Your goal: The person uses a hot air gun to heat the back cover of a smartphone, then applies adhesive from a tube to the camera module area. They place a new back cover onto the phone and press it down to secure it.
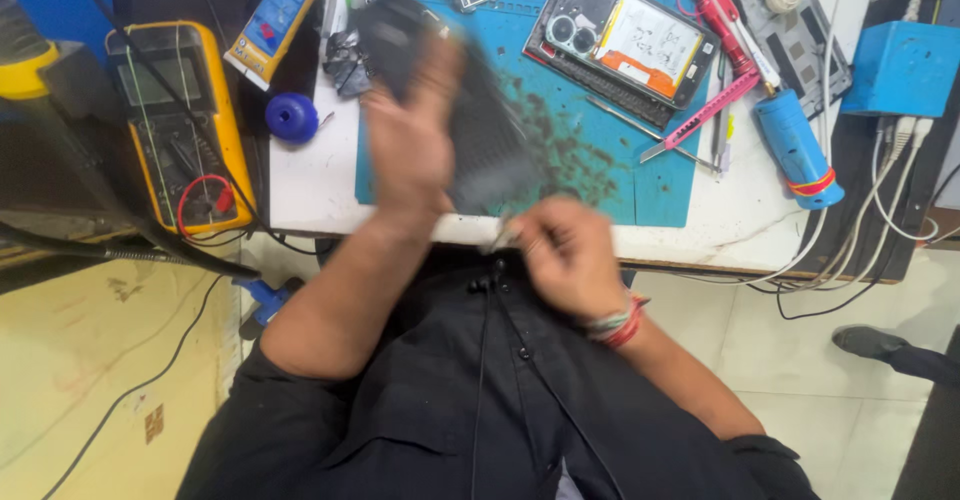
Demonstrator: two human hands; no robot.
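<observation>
Over the near edge of the blue mat (pixel 600 175) on the desk (pixel 310 185), the left hand (pixel 410 140) clasps a blurred dark flat panel (pixel 490 140), while the right hand (pixel 565 255), just below the mat, pinches a small tool (pixel 503 238).

Blue mat (pixel 655 190): matt rubbery (smudged dark). Meter (pixel 180 125): yellow plastic. Shirt (pixel 450 400): black cloth.
</observation>
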